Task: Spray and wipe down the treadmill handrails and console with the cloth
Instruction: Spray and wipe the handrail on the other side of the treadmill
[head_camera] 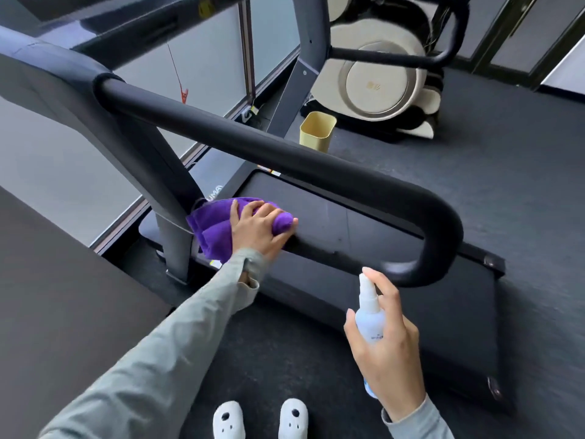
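- Left hand [258,231]: fingers curled over the purple cloth [218,229], gripping it and pressing it against the lower bar of the handrail [285,156], close to the grey upright post [172,236]. Bunched into a thick pad, probably to give a full wiping face around the round bar.
- Cloth position: wrapped partly over the bar at its post end; loose folds hanging toward the post side. Lower bar run toward the curved end bare of cloth.
- Right hand [384,340]: closed around the small spray bottle [368,315], index finger resting on top of the white nozzle. Bottle upright, nozzle aimed toward the handrail's curved end, just beside it but not touching. Held ready, apparently so that spraying and wiping can alternate without setting either item down.
- Handrail form: black padded loop, upper bar running from the console housing [41,87] out to a U-bend, then back to the post.
- Treadmill deck [443,312]: below the handrail, dark belt visible.
- Surroundings: yellow bin [316,131] on the floor beyond the deck; white slippers [261,419] at the bottom edge.
- Judged step: wiping the lower bar; console not yet addressed in this view.
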A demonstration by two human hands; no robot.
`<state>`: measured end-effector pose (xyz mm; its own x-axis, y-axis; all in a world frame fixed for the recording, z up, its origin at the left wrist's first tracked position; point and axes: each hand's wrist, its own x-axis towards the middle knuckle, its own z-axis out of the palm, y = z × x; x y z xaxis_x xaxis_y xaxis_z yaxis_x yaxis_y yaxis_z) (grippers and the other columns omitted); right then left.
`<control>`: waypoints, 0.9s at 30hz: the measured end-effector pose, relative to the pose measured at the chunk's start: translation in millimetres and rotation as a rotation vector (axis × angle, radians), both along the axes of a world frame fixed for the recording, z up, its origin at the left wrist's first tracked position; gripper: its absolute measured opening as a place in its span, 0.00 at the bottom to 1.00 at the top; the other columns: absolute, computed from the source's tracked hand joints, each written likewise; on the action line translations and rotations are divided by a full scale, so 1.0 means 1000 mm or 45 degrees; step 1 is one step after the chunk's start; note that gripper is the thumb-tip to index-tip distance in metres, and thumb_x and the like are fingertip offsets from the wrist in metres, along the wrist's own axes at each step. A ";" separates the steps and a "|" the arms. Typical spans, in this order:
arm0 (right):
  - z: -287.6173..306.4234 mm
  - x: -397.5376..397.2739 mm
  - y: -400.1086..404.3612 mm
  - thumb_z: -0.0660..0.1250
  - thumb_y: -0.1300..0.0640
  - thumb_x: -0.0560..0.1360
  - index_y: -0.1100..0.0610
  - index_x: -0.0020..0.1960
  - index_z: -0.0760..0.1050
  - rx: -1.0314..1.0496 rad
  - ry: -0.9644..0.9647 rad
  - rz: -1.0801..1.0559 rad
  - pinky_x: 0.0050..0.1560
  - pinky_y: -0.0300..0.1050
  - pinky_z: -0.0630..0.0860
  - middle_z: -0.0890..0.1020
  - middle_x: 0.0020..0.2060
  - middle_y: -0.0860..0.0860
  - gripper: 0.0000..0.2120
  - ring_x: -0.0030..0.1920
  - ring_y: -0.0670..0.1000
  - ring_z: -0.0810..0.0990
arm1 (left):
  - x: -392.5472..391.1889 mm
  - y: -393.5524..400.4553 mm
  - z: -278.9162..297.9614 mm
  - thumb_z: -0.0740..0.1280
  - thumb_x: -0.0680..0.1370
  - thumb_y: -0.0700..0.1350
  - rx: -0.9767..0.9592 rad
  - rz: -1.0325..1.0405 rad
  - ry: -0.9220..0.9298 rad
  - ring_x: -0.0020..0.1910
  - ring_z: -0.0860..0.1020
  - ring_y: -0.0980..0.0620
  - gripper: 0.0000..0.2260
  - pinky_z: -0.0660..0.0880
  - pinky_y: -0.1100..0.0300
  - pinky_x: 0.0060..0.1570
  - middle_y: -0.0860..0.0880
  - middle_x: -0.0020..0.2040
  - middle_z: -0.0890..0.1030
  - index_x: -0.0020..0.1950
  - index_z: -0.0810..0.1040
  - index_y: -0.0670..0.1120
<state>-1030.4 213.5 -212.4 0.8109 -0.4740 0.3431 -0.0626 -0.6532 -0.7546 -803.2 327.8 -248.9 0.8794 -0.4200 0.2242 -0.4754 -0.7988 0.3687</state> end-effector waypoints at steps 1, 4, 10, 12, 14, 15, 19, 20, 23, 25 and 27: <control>-0.001 -0.003 -0.003 0.68 0.60 0.69 0.44 0.66 0.66 -0.003 0.008 -0.013 0.52 0.34 0.75 0.78 0.59 0.38 0.28 0.45 0.41 0.79 | -0.014 -0.018 0.003 0.48 0.70 0.67 0.021 0.001 0.022 0.59 0.74 0.48 0.27 0.51 0.44 0.69 0.55 0.51 0.81 0.46 0.81 0.52; -0.006 -0.010 -0.013 0.70 0.62 0.70 0.44 0.66 0.66 -0.002 0.014 -0.054 0.51 0.37 0.76 0.81 0.56 0.42 0.30 0.45 0.45 0.81 | -0.055 -0.066 0.016 0.48 0.72 0.65 -0.065 -0.076 0.088 0.55 0.76 0.49 0.26 0.54 0.46 0.67 0.57 0.46 0.82 0.42 0.81 0.52; -0.008 -0.014 -0.031 0.73 0.68 0.68 0.46 0.67 0.66 -0.047 0.005 -0.094 0.48 0.41 0.77 0.82 0.52 0.47 0.33 0.43 0.48 0.81 | -0.081 -0.080 0.012 0.59 0.72 0.63 -0.145 -0.368 -0.171 0.45 0.81 0.49 0.18 0.64 0.54 0.57 0.53 0.45 0.83 0.45 0.82 0.52; -0.004 -0.013 -0.033 0.71 0.66 0.69 0.47 0.67 0.66 -0.060 -0.025 -0.089 0.49 0.36 0.75 0.82 0.55 0.46 0.30 0.42 0.47 0.80 | -0.050 -0.049 0.005 0.62 0.71 0.62 -0.052 -0.464 -0.150 0.44 0.80 0.45 0.20 0.71 0.54 0.51 0.48 0.46 0.82 0.52 0.81 0.50; 0.000 -0.013 -0.034 0.71 0.66 0.69 0.48 0.66 0.67 -0.058 -0.038 -0.096 0.49 0.35 0.75 0.82 0.55 0.48 0.30 0.42 0.47 0.79 | -0.024 -0.021 0.006 0.60 0.71 0.62 0.061 -0.430 -0.103 0.44 0.79 0.42 0.22 0.74 0.52 0.48 0.46 0.45 0.80 0.53 0.80 0.49; 0.002 -0.014 -0.033 0.71 0.66 0.69 0.49 0.67 0.67 -0.061 -0.051 -0.109 0.49 0.36 0.75 0.81 0.56 0.47 0.30 0.43 0.47 0.79 | -0.015 -0.013 0.008 0.58 0.70 0.63 0.094 -0.383 -0.094 0.43 0.78 0.41 0.24 0.74 0.52 0.47 0.45 0.44 0.80 0.53 0.80 0.48; 0.007 -0.023 -0.031 0.68 0.62 0.69 0.48 0.66 0.66 -0.094 -0.081 -0.204 0.49 0.34 0.75 0.76 0.58 0.38 0.28 0.43 0.40 0.76 | -0.005 -0.011 0.016 0.50 0.67 0.64 0.043 -0.163 -0.002 0.44 0.77 0.41 0.29 0.66 0.54 0.51 0.44 0.43 0.80 0.47 0.80 0.46; 0.008 -0.027 -0.031 0.68 0.61 0.69 0.47 0.66 0.66 -0.075 -0.082 -0.218 0.50 0.33 0.75 0.76 0.59 0.39 0.28 0.44 0.40 0.76 | -0.007 -0.013 0.016 0.48 0.66 0.65 0.029 -0.108 0.014 0.47 0.78 0.41 0.30 0.65 0.53 0.56 0.45 0.45 0.82 0.48 0.80 0.46; 0.011 -0.037 -0.038 0.68 0.61 0.69 0.46 0.67 0.65 -0.059 -0.089 -0.249 0.53 0.32 0.73 0.73 0.62 0.33 0.29 0.48 0.41 0.77 | -0.019 -0.025 0.021 0.45 0.65 0.66 -0.017 -0.011 0.089 0.56 0.77 0.45 0.33 0.57 0.49 0.69 0.46 0.51 0.83 0.51 0.79 0.47; 0.015 -0.042 -0.046 0.68 0.62 0.69 0.48 0.66 0.65 -0.061 -0.131 -0.265 0.55 0.30 0.73 0.70 0.63 0.28 0.28 0.50 0.38 0.76 | -0.027 -0.033 0.026 0.45 0.66 0.66 -0.069 0.025 0.124 0.56 0.76 0.43 0.34 0.55 0.55 0.67 0.45 0.50 0.83 0.52 0.79 0.46; 0.017 -0.045 -0.058 0.68 0.62 0.69 0.48 0.66 0.66 -0.020 -0.176 -0.294 0.55 0.41 0.78 0.71 0.62 0.29 0.28 0.51 0.42 0.78 | -0.042 -0.046 0.032 0.43 0.64 0.66 -0.119 0.054 0.125 0.53 0.75 0.41 0.35 0.60 0.58 0.59 0.43 0.46 0.83 0.49 0.78 0.45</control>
